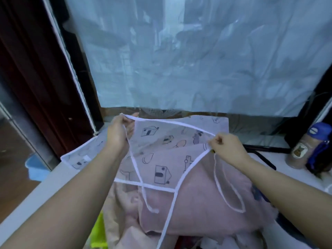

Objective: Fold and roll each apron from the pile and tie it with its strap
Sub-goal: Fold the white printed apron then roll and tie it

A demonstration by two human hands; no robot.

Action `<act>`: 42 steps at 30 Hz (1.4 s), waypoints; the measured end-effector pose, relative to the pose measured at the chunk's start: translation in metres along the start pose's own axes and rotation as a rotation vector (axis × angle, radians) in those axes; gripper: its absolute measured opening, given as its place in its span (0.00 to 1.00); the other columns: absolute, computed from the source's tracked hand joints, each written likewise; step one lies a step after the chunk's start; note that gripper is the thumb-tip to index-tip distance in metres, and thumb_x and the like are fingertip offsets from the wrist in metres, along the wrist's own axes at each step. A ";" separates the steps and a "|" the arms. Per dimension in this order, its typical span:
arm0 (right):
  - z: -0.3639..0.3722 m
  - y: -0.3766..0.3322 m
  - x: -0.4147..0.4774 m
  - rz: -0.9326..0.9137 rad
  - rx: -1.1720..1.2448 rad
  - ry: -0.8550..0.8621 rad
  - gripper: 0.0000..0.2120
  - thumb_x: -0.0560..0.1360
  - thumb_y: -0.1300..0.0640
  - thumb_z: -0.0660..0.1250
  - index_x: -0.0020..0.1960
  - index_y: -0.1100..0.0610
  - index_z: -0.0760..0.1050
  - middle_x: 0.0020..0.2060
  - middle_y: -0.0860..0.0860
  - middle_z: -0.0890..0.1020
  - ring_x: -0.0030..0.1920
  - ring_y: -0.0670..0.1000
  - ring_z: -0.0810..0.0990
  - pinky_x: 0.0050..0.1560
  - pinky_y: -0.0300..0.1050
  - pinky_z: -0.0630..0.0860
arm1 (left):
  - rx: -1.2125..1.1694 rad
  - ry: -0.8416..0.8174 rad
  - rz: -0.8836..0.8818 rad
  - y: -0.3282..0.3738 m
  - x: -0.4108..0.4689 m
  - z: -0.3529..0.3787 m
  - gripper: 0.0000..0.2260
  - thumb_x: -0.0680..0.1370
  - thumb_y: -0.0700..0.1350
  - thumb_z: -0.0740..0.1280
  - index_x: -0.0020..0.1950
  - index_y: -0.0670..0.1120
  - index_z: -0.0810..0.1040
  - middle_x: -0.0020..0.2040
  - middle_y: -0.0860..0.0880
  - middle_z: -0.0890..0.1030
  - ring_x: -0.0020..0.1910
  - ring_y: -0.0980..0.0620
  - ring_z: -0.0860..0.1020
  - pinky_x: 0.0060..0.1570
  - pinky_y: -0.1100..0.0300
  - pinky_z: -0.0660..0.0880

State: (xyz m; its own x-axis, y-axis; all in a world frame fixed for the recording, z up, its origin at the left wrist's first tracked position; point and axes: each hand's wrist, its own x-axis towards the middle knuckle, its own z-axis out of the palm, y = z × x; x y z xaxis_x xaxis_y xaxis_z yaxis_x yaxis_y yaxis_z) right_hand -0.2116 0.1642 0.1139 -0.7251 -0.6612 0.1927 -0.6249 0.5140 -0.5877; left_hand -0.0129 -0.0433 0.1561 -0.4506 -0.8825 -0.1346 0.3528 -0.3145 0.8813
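Printed apron [158, 159] held spread over the pink pile [197, 212] on the white ledge [53, 180]. Left hand [117, 132] grips one trimmed corner, right hand [226, 143] pinches the other, straps [228, 194] dangling.

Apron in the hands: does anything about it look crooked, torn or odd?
Nothing looks torn. The apron hangs askew, its top edge slanting between the left hand and the right hand. One white strap falls diagonally across the printed front; the other strap dangles in a loose loop over the rumpled pink pile.
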 end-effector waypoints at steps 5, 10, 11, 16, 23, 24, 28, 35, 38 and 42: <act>-0.052 -0.041 0.016 -0.075 -0.103 -0.055 0.07 0.74 0.50 0.68 0.44 0.54 0.75 0.42 0.50 0.79 0.44 0.53 0.77 0.37 0.40 0.69 | -0.117 -0.052 0.101 0.074 -0.028 0.019 0.09 0.78 0.39 0.56 0.38 0.44 0.68 0.54 0.46 0.82 0.54 0.44 0.81 0.56 0.45 0.77; -0.092 -0.103 0.008 0.001 -0.097 -0.413 0.34 0.76 0.32 0.50 0.71 0.54 0.67 0.71 0.52 0.67 0.71 0.55 0.65 0.69 0.49 0.62 | -0.107 -0.210 0.169 0.119 -0.069 0.043 0.04 0.79 0.40 0.57 0.50 0.42 0.71 0.59 0.39 0.79 0.55 0.45 0.82 0.59 0.41 0.75; -0.096 -0.115 0.005 0.045 0.035 -0.474 0.36 0.75 0.30 0.48 0.72 0.52 0.66 0.71 0.49 0.67 0.71 0.54 0.64 0.69 0.49 0.62 | -0.105 -0.246 0.150 0.121 -0.076 0.048 0.04 0.79 0.40 0.58 0.51 0.43 0.70 0.60 0.38 0.78 0.55 0.44 0.82 0.57 0.40 0.76; -0.098 -0.166 0.011 0.185 0.684 -0.593 0.43 0.67 0.24 0.53 0.70 0.53 0.67 0.64 0.49 0.72 0.68 0.57 0.66 0.62 0.60 0.64 | 0.018 -0.449 0.087 0.117 -0.122 0.069 0.11 0.82 0.44 0.56 0.41 0.44 0.69 0.48 0.45 0.78 0.55 0.40 0.80 0.55 0.38 0.76; -0.117 -0.188 0.020 0.038 0.900 -0.574 0.09 0.78 0.67 0.58 0.42 0.60 0.73 0.29 0.54 0.80 0.31 0.51 0.80 0.34 0.43 0.76 | 0.480 -0.766 0.017 0.106 -0.141 0.066 0.16 0.83 0.48 0.55 0.57 0.40 0.78 0.58 0.46 0.81 0.57 0.48 0.80 0.55 0.51 0.77; -0.127 -0.186 0.022 0.020 0.865 -0.556 0.11 0.78 0.67 0.58 0.41 0.60 0.74 0.32 0.55 0.80 0.34 0.52 0.80 0.36 0.45 0.75 | 0.572 -0.721 0.081 0.112 -0.137 0.062 0.15 0.82 0.49 0.57 0.56 0.41 0.79 0.58 0.47 0.82 0.56 0.50 0.81 0.54 0.54 0.78; -0.169 -0.187 0.020 -0.042 0.732 -0.288 0.17 0.76 0.64 0.58 0.31 0.54 0.77 0.51 0.52 0.72 0.45 0.52 0.73 0.41 0.43 0.71 | 0.660 -0.342 0.348 0.138 -0.110 0.052 0.09 0.82 0.46 0.60 0.52 0.45 0.79 0.54 0.50 0.82 0.52 0.53 0.81 0.56 0.56 0.77; -0.219 -0.209 0.013 -0.163 0.735 -0.098 0.13 0.72 0.66 0.57 0.31 0.56 0.62 0.29 0.52 0.64 0.29 0.51 0.64 0.34 0.44 0.62 | 0.914 -0.324 0.595 0.164 -0.087 0.076 0.22 0.78 0.43 0.65 0.71 0.54 0.66 0.68 0.55 0.70 0.67 0.57 0.68 0.64 0.61 0.65; -0.239 -0.217 0.008 -0.261 0.749 -0.082 0.18 0.74 0.67 0.55 0.28 0.55 0.58 0.22 0.48 0.64 0.23 0.46 0.63 0.26 0.37 0.62 | 0.811 -0.599 0.316 0.178 -0.090 0.087 0.33 0.70 0.45 0.67 0.73 0.57 0.62 0.69 0.53 0.71 0.62 0.51 0.77 0.62 0.55 0.74; -0.246 -0.218 0.001 -0.322 0.827 -0.156 0.18 0.74 0.69 0.51 0.27 0.55 0.59 0.19 0.48 0.65 0.20 0.45 0.66 0.23 0.34 0.65 | 1.036 -0.686 0.371 0.171 -0.092 0.096 0.37 0.74 0.42 0.70 0.77 0.60 0.54 0.73 0.57 0.65 0.61 0.50 0.77 0.63 0.53 0.74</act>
State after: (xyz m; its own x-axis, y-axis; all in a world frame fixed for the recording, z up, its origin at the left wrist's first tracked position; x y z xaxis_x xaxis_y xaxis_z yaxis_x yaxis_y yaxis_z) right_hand -0.1473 0.1855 0.4354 -0.4654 -0.8029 0.3725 -0.3394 -0.2268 -0.9129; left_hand 0.0102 0.0175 0.3622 -0.8978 -0.4025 0.1785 -0.1093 0.5964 0.7952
